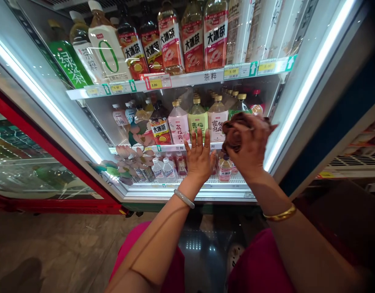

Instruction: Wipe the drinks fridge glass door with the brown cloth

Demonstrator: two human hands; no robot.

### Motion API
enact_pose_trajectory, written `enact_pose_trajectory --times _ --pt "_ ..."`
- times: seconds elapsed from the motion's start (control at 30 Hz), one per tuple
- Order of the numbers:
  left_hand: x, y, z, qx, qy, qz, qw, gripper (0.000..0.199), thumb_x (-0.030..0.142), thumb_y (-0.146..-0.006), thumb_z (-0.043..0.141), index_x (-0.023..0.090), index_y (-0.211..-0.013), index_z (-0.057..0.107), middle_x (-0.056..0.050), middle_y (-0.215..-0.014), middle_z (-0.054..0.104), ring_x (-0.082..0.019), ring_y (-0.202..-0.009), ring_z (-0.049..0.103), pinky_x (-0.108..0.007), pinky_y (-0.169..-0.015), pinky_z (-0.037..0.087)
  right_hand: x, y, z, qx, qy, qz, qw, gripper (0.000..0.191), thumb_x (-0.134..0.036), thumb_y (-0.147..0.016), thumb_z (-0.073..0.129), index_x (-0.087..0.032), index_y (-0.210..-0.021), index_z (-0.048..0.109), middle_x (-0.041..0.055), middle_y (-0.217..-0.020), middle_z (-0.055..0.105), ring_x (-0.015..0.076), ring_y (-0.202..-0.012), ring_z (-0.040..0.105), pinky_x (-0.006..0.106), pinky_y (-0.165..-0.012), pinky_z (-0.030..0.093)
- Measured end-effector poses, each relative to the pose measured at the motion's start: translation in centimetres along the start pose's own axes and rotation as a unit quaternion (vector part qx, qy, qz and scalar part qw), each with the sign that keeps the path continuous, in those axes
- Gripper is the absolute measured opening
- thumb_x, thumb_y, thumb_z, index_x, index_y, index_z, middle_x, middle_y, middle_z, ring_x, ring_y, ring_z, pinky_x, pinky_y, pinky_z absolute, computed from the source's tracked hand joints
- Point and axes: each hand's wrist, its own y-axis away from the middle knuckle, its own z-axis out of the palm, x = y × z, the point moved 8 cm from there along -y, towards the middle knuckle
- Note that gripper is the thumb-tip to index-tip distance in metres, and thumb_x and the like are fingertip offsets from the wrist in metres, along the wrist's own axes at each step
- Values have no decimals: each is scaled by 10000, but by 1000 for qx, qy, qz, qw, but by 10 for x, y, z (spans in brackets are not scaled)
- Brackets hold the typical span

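My right hand (253,148) is wrapped round a bunched dark reddish-brown cloth (233,136), held up against the front of a lit drinks cooler. Blur softens that hand and the cloth's edges. To its left, my left hand (198,158) is raised with fingers spread, palm toward the glass door and apparently flat on it. Behind the fingers stand a green-labelled bottle (198,118) and a pale pink-labelled bottle (218,120) on the middle shelf. A small bottle (224,169) shows between my wrists on the bottom shelf.
Large tea bottles (169,38) line the top shelf above a price strip (187,81). A lotus flower decal (129,158) marks the lower left of the glass. Bright light strips run down both sides. A red-framed cooler (62,162) stands at left, shelving (352,162) at right.
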Motion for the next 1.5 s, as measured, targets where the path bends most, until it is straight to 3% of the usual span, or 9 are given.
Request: enact_pose_trajectory --times 0.17,0.27,0.47,0.6,0.73,0.87,1.03,1.3,1.5 --pt "-2 1 -1 -3 7 14 1000 862 235 -985 498 190 -1672 -21 -142 -1739 -5 -294 -1599 -92 -623 -1291 19 -35 13 19 -74 -28 -90 993 465 -305 -875 702 -305 -1322 573 80 -1479 544 316 -1480 398 604 -1250 301" --pt "-2 1 -1 0 -11 16 1000 860 282 -998 506 183 -1670 -22 -152 -1739 -6 -293 -1597 -109 -632 -1286 34 -8 10 1 -32 -19 -101 994 413 -319 -848 735 -299 -1244 619 79 -1429 579 334 -1413 482 623 -1224 332" --pt "0 1 0 6 -9 10 1000 872 291 -1006 504 210 -1668 -58 -147 -1738 -28 -281 -1594 -124 -630 -1286 16 63 6 -32 108 44 94 989 635 -296 -704 783 -271 -1308 590 181 -1516 456 470 -1443 405 771 -1186 199" --pt "-1 0 1 6 7 -2 1000 854 285 -997 521 204 -1673 6 -157 -1735 -5 -307 -1591 -111 -655 -1272 1 10 16 -2 1 11 3 1000 542 -310 -778 759 -264 -1291 589 129 -1500 509 364 -1450 427 647 -1212 330" --pt "-3 -2 2 -1 19 -9 1000 763 243 -1004 476 171 -1670 111 -168 -1729 47 -300 -1589 -104 -656 -1265 -28 -34 28 20 -88 4 -118 989 295 -302 -919 655 -314 -1214 633 39 -1439 606 266 -1449 455 582 -1292 241" --pt "-3 -2 3 -23 4 -18 1000 711 296 -1017 466 124 -1652 196 -180 -1723 69 -276 -1582 -133 -625 -1269 -42 1 15 -6 -16 -14 -100 995 307 -300 -871 713 -290 -1171 651 65 -1404 607 299 -1396 507 585 -1224 361" --pt "-5 -3 6 -34 18 -26 999 677 347 -1035 430 136 -1645 226 -161 -1727 77 -256 -1582 -135 -597 -1270 -70 59 4 -33 90 38 81 992 526 -311 -780 741 -248 -1281 594 151 -1492 465 422 -1435 423 760 -1183 255" --pt "-3 -2 2 -15 24 -6 1000 683 269 -1019 430 133 -1648 200 -159 -1733 58 -241 -1577 -170 -600 -1272 -71 -26 26 15 -75 -31 -157 984 318 -299 -913 687 -323 -1220 613 35 -1426 602 274 -1425 485 584 -1268 301" --pt "-4 -3 4 -21 35 -12 999 688 331 -1026 435 155 -1649 204 -145 -1737 61 -252 -1591 -122 -586 -1276 -78 40 7 -20 46 5 -21 999 397 -344 -851 724 -274 -1230 628 119 -1435 534 348 -1419 459 609 -1194 369"
